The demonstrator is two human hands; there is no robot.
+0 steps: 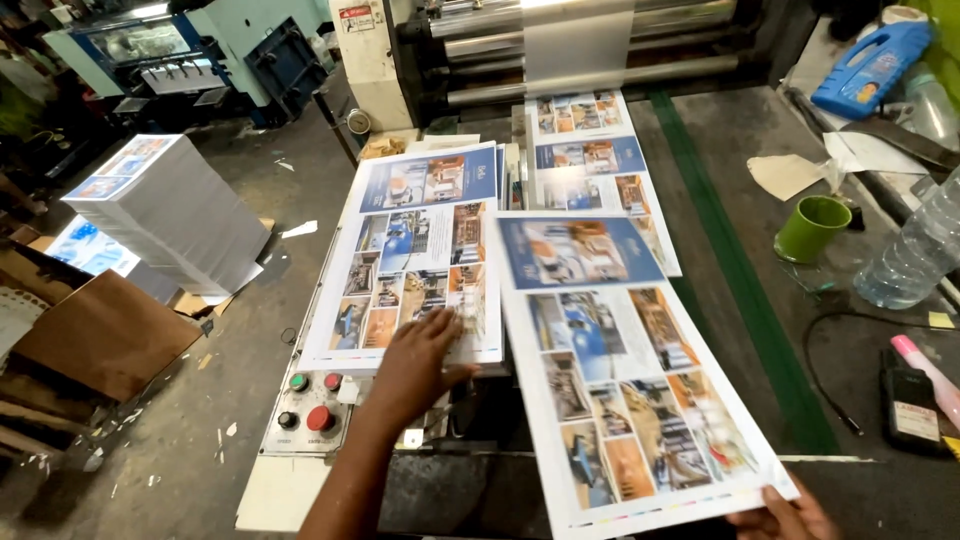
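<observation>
Hands: left hand [420, 362] lies flat, fingers spread, pressing the near edge of the stack [415, 255]; it grips nothing. Right hand [785, 518] pinches the near right corner of the sheet [620, 370], only fingertips in view.
Sheet: printed, glossy, angled across the bench; its left edge overlaps the stack, its far end lies just over another print [595, 165] coming off the rollers [580, 45].
Risk 1: sheet held at 1 corner only; likely to sag, crease or slide off the near edge if the pinch slips.
Risk 2: left palm on a glossy print; a smear or a shifted stack seems possible.
Risk 3: cup [810, 228] and bottle [915, 250] stand near on the right; a sweep of the sheet could tip them.
Risk 4: buttons [310, 400] sit just beside the left wrist; an accidental press is conceivable.
Surface: dark, worn bench with a green stripe [740, 280].
Room: print shop; tall pile [165, 210] of prints and cardboard [100, 335] on a littered floor at left.
</observation>
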